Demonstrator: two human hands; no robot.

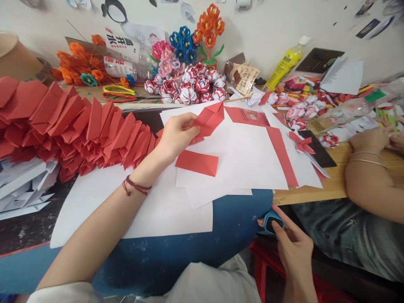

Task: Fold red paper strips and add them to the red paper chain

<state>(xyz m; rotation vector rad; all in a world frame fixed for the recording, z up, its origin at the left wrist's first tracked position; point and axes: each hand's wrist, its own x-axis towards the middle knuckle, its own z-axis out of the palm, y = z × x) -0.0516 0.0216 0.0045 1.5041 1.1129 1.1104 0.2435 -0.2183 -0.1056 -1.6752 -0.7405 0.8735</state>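
Left hand (180,134) pinched a folded red paper piece (211,120) between thumb and fingers above white sheets (249,155); the right (294,239) clamped a blue watch-like device (273,222). A light edge grip looked best for sparing the creases.

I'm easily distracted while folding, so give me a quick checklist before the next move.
1. Left hand has the folded red paper: ok, pinched.
2. Right hand free: not ok, it holds a small blue device.
3. Red rectangle uncovered: ok, on the white sheets.
4. Neighbor's arm apart from the folded red paper: ok, off to the right.
5. Creases on the folded red paper sharp: cannot tell.
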